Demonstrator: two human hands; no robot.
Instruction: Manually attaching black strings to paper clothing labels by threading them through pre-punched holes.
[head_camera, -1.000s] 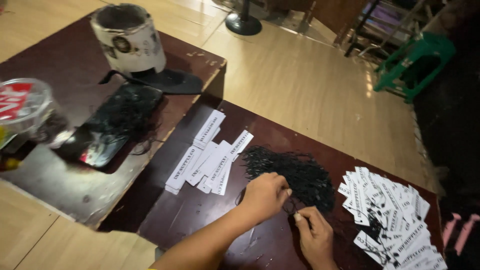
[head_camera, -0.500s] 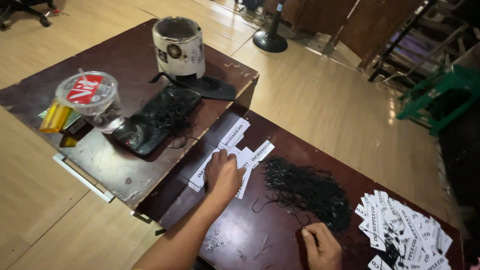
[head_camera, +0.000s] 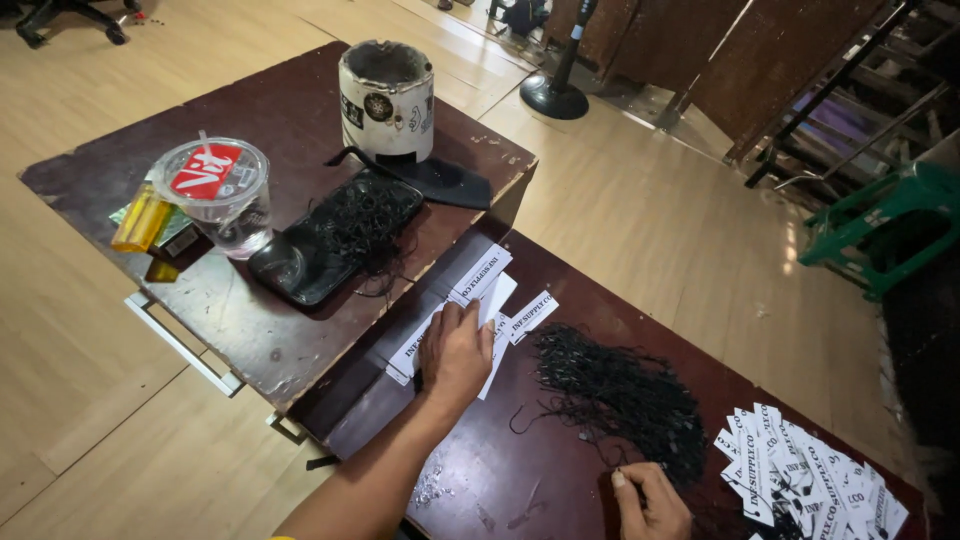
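Since half a second ago my left hand (head_camera: 455, 352) has settled flatter on the tags (head_camera: 470, 318), a little nearer their middle, and my view has swung slightly left; the right hand (head_camera: 650, 503) has barely moved.

Nearest me, that right hand sits at the bottom edge with its fingers curled together at the near rim of the strings (head_camera: 620, 398), a loose black tangle. Whether it pinches a strand I cannot tell; the fingertips are too small and dark against the heap. Beside it, at the right corner of the tabletop (head_camera: 530, 480), lies the finished pile (head_camera: 805, 480), white tags with black loops already on them.

My left hand lies palm down, fingers spread, on the plain white tags, pressing rather than gripping. To do this well, I judge I should slide only the top tag off with a fingertip, keeping the rest fanned and not scattered, and draw one strand clear of the tangle before bringing the two together.

Farther off, on the higher table (head_camera: 290, 120), a black tray (head_camera: 335, 240) holds more strings, with a lidded cup (head_camera: 215, 195) to its left, a yellow lighter (head_camera: 140, 218) beyond that, and a worn tin (head_camera: 387, 97) at the back.
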